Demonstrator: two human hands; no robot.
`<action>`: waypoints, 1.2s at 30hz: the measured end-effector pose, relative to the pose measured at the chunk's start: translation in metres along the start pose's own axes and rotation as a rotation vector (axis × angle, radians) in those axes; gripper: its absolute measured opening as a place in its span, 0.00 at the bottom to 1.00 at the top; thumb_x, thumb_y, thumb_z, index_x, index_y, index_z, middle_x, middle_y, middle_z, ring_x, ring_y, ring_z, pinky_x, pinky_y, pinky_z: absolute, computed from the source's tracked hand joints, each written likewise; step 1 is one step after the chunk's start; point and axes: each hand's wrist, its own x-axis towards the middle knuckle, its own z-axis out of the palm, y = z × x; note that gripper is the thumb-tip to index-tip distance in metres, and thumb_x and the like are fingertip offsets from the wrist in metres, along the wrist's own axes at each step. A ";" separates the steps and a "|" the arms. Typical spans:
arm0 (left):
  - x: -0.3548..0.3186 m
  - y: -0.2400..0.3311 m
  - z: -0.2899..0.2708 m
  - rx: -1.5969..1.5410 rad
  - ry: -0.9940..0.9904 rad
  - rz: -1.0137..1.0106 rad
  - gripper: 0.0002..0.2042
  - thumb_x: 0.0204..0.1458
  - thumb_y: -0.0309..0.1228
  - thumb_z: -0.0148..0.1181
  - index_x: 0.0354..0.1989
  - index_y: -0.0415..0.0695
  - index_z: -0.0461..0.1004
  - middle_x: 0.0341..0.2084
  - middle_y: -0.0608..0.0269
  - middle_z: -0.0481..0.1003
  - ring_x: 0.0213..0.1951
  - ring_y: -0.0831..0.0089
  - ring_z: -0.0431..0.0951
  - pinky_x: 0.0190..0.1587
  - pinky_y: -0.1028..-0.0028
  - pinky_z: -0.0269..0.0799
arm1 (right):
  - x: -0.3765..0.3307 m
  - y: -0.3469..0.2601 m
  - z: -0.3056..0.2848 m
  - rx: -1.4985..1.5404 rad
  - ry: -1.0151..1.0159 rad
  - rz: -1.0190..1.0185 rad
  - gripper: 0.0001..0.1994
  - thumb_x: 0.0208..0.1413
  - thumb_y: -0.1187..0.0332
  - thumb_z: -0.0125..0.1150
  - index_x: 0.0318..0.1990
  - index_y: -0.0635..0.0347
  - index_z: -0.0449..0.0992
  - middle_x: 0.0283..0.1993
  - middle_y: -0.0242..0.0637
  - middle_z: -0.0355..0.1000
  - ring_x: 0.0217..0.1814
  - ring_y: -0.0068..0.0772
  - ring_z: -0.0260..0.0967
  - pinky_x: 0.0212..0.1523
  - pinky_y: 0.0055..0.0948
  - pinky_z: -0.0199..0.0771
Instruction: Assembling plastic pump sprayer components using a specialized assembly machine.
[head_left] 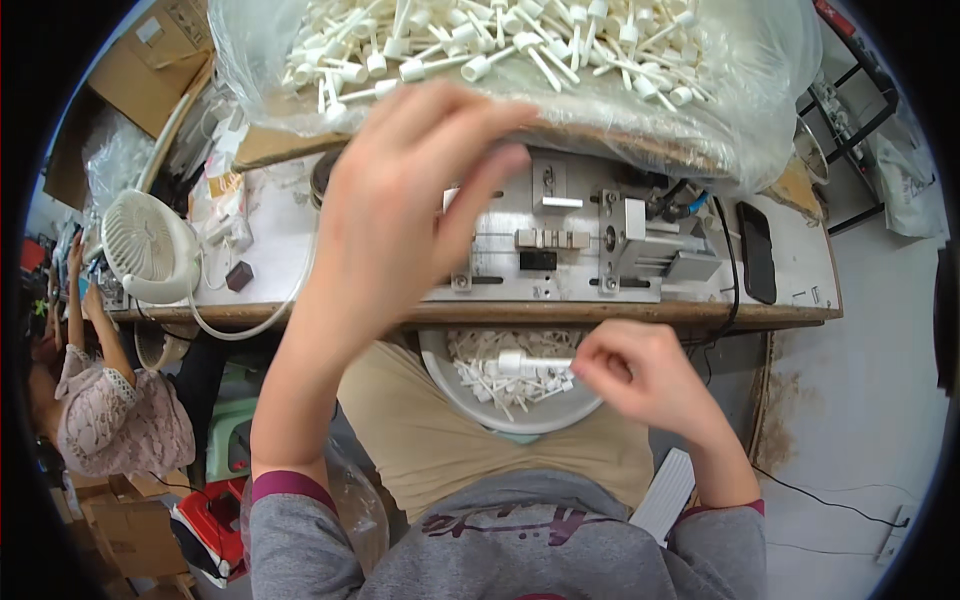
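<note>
My left hand (395, 190) is raised over the metal fixture (550, 240), close to the near edge of a heap of white plastic scoops (480, 45). Its fingers reach forward with a gap to the thumb, and nothing shows between them; the hand is a little blurred. Lower down, my right hand (640, 370) pinches the thin handle end of one white scoop (515, 362). That scoop's cup points left, above a pale bowl (440, 375) in front of my lap. Several small white pieces (505, 390) lie in the bowl.
The heap rests on clear plastic sheeting (745, 130) at the bench's back. A white fan (145, 245) stands left, a black phone (757, 253) right. Cables hang by the fixture's cylinder (670, 245). Another person (125, 410) sits at far left.
</note>
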 end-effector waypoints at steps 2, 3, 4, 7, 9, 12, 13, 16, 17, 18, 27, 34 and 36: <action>0.026 -0.027 0.008 0.150 0.043 0.074 0.15 0.51 0.19 0.63 0.47 0.46 0.83 0.38 0.61 0.76 0.43 0.64 0.76 0.48 0.64 0.73 | 0.000 0.005 0.010 -0.097 -0.065 -0.053 0.07 0.56 0.68 0.63 0.31 0.62 0.76 0.26 0.40 0.73 0.27 0.40 0.74 0.30 0.38 0.73; 0.038 -0.043 0.019 0.231 0.041 0.133 0.15 0.50 0.19 0.63 0.46 0.47 0.83 0.38 0.62 0.76 0.44 0.65 0.76 0.49 0.65 0.73 | 0.001 0.005 0.015 -0.146 -0.082 -0.049 0.07 0.57 0.67 0.63 0.32 0.62 0.77 0.26 0.40 0.73 0.28 0.43 0.75 0.31 0.40 0.74; 0.049 -0.057 0.032 0.302 0.040 0.193 0.15 0.50 0.19 0.63 0.45 0.47 0.83 0.38 0.64 0.76 0.45 0.66 0.75 0.49 0.65 0.73 | 0.002 0.008 0.020 -0.211 -0.079 -0.073 0.08 0.57 0.67 0.63 0.32 0.62 0.77 0.27 0.40 0.74 0.30 0.44 0.76 0.32 0.41 0.75; 0.079 -0.077 0.076 0.476 -0.031 0.339 0.07 0.46 0.23 0.62 0.32 0.46 0.84 0.39 0.66 0.76 0.45 0.67 0.75 0.47 0.67 0.75 | 0.001 0.028 0.037 -0.386 -0.051 -0.149 0.08 0.56 0.66 0.65 0.32 0.62 0.77 0.29 0.41 0.75 0.33 0.46 0.77 0.34 0.43 0.77; 0.090 -0.091 0.087 0.488 -0.156 0.341 0.10 0.46 0.23 0.63 0.35 0.49 0.85 0.40 0.67 0.74 0.47 0.66 0.74 0.52 0.67 0.72 | -0.001 0.036 0.044 -0.451 -0.073 -0.168 0.09 0.56 0.65 0.65 0.34 0.61 0.77 0.32 0.41 0.75 0.36 0.45 0.77 0.35 0.42 0.78; 0.099 -0.104 0.099 0.465 -0.215 0.394 0.06 0.45 0.24 0.63 0.30 0.48 0.83 0.40 0.67 0.74 0.48 0.67 0.74 0.51 0.65 0.73 | -0.005 0.043 0.052 -0.442 -0.128 -0.151 0.11 0.57 0.63 0.66 0.40 0.60 0.78 0.33 0.40 0.76 0.37 0.43 0.78 0.35 0.40 0.78; 0.102 -0.104 0.101 0.448 -0.208 0.422 0.04 0.45 0.25 0.62 0.27 0.47 0.82 0.40 0.67 0.74 0.49 0.67 0.74 0.50 0.64 0.74 | -0.007 0.045 0.055 -0.403 -0.123 -0.172 0.10 0.57 0.63 0.66 0.38 0.60 0.77 0.32 0.40 0.76 0.37 0.44 0.78 0.35 0.40 0.78; 0.102 -0.102 0.102 0.378 -0.143 0.436 0.05 0.50 0.26 0.63 0.31 0.47 0.85 0.40 0.66 0.78 0.44 0.65 0.77 0.47 0.64 0.76 | -0.009 0.046 0.058 -0.322 -0.107 -0.238 0.10 0.56 0.65 0.67 0.32 0.62 0.75 0.31 0.41 0.74 0.35 0.44 0.77 0.35 0.40 0.78; 0.101 -0.100 0.101 0.249 -0.070 0.334 0.05 0.52 0.27 0.64 0.33 0.47 0.85 0.38 0.66 0.80 0.42 0.64 0.78 0.46 0.64 0.76 | -0.008 0.044 0.056 -0.316 -0.102 -0.259 0.10 0.56 0.65 0.67 0.32 0.62 0.75 0.31 0.41 0.74 0.35 0.43 0.77 0.35 0.40 0.77; 0.101 -0.098 0.100 0.122 0.002 0.231 0.06 0.53 0.29 0.64 0.36 0.47 0.86 0.37 0.65 0.81 0.40 0.62 0.79 0.44 0.65 0.77 | -0.007 0.042 0.054 -0.310 -0.096 -0.280 0.10 0.56 0.65 0.67 0.33 0.62 0.76 0.30 0.40 0.74 0.34 0.42 0.77 0.34 0.39 0.77; 0.013 0.023 0.036 -0.935 -0.380 -0.721 0.12 0.59 0.31 0.65 0.45 0.36 0.84 0.33 0.63 0.84 0.34 0.83 0.80 0.38 0.81 0.75 | 0.025 0.006 0.009 -0.375 0.763 -0.524 0.17 0.46 0.80 0.73 0.47 0.65 0.81 0.46 0.44 0.78 0.39 0.38 0.80 0.38 0.29 0.82; -0.044 0.042 0.031 -1.122 -0.313 -1.068 0.13 0.62 0.28 0.63 0.50 0.34 0.81 0.36 0.59 0.84 0.39 0.79 0.81 0.42 0.79 0.77 | 0.020 0.009 0.020 -0.350 0.515 -0.648 0.18 0.44 0.80 0.74 0.46 0.66 0.80 0.52 0.48 0.76 0.45 0.45 0.80 0.42 0.34 0.83; -0.049 0.044 0.025 -1.021 -0.244 -1.079 0.13 0.63 0.28 0.61 0.52 0.33 0.79 0.36 0.58 0.83 0.39 0.78 0.82 0.42 0.79 0.77 | 0.023 0.014 0.025 -0.317 0.521 -0.642 0.17 0.45 0.79 0.72 0.46 0.67 0.80 0.53 0.48 0.76 0.44 0.44 0.80 0.41 0.34 0.83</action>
